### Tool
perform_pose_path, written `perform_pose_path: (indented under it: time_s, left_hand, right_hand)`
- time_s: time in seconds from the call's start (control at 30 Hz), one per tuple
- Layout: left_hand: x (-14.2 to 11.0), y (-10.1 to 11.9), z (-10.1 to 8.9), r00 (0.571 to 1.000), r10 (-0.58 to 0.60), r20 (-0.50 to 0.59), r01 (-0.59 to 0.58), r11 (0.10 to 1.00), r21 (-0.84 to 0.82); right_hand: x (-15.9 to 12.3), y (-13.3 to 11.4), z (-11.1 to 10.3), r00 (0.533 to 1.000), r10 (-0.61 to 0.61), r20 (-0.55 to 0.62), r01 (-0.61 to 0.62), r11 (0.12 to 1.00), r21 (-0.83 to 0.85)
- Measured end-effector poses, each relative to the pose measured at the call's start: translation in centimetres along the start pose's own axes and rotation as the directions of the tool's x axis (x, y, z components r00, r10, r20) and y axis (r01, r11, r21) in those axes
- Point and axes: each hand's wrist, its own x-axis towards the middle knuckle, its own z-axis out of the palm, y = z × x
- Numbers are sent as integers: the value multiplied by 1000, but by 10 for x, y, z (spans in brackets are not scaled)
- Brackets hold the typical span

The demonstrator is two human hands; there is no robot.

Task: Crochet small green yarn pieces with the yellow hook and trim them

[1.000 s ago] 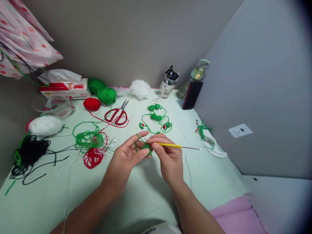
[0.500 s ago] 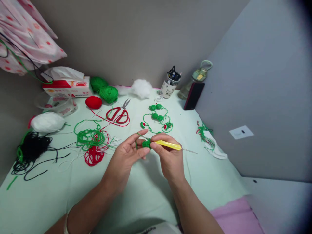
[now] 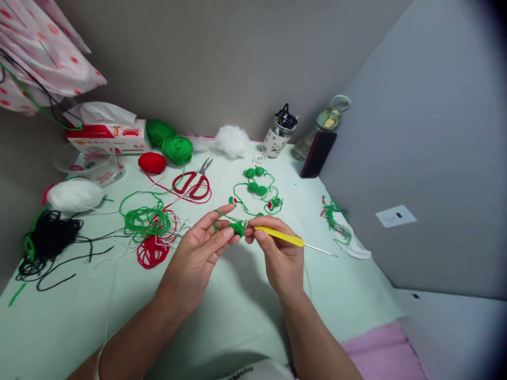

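While left hand point(image 3: 194, 256) pinches nubby green crochetwork point(image 3: 237, 228), right hand point(image 3: 283, 258) pinches yellow-handled metal hook point(image 3: 280, 236). Beyond lie round green balls point(image 3: 253, 187).

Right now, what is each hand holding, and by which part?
The left hand pinches the small green yarn piece by its left side; the right hand grips the hook by its yellow handle.

Bare cloth point(image 3: 340, 290) right of the right hand point(image 3: 282, 256) — tangled yarn point(image 3: 146, 222) and scissors point(image 3: 203, 170) as obstacles leftward
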Motion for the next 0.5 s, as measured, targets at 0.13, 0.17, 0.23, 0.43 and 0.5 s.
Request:
perform_pose_path:
  time_s: [0.13,0.17,0.23,0.43,0.5]
  left_hand:
    - [-1,-3,2,999,33,39,-37,995,93]
    - [-1,-3,2,998,43,43,-48,992,115]
    - [-1,-4,2,998,53,44,-59,987,148]
    - [-2,-9,1,998,41,54,-49,986,162]
    - [-2,-11,1,997,54,46,-62,981,181]
  right_hand:
    - [0,2,-3,997,-73,-23,73,997,-8]
    - [0,3,-3,998,-62,-29,62,998,8]
    - [0,2,-4,1000,-16,-12,16,998,60]
    - [-2,-6,-2,992,-113,51,119,982,-145]
    - [-3,-7,0,976,-213,44,217,941,-259]
